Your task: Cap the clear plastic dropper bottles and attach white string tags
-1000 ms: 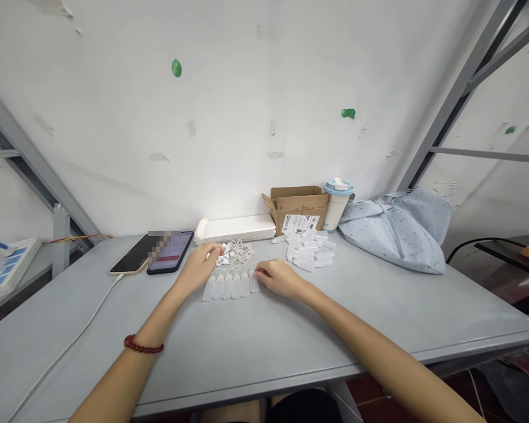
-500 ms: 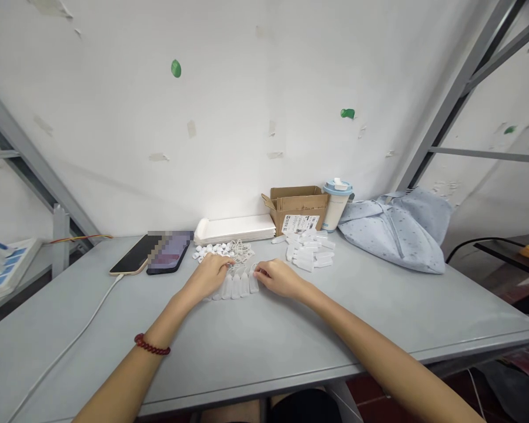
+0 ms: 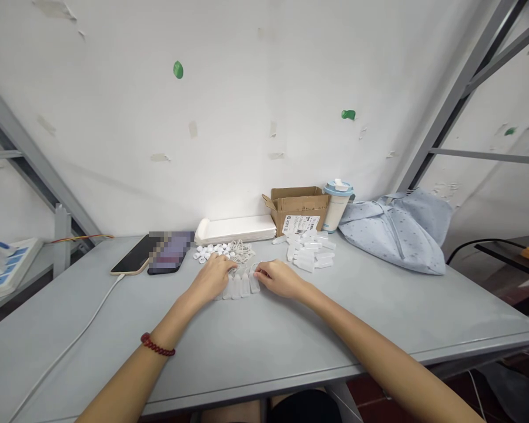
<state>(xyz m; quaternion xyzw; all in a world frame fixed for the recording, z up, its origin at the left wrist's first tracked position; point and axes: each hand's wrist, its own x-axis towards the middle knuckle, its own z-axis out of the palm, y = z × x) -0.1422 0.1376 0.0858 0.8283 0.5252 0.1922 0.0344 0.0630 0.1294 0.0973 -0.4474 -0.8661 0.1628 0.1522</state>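
Vials point(image 3: 245, 286) smooth translucent plastic; box point(image 3: 303, 205) matt cardboard.

1. Your left forearm point(image 3: 130, 370) reaches in over the front edge of the bench point(image 3: 291, 346), slanting rightward.
2. Your left hand point(image 3: 214, 275) is back up, its fingers point(image 3: 230, 265) bent toward your right hand point(image 3: 280, 277).
3. Your right forearm point(image 3: 361, 332) slants leftward from the front edge.
4. Your right hand's fingers curl inward, fingertips close together.
5. Your hands are near each other, apart, well back from that edge.
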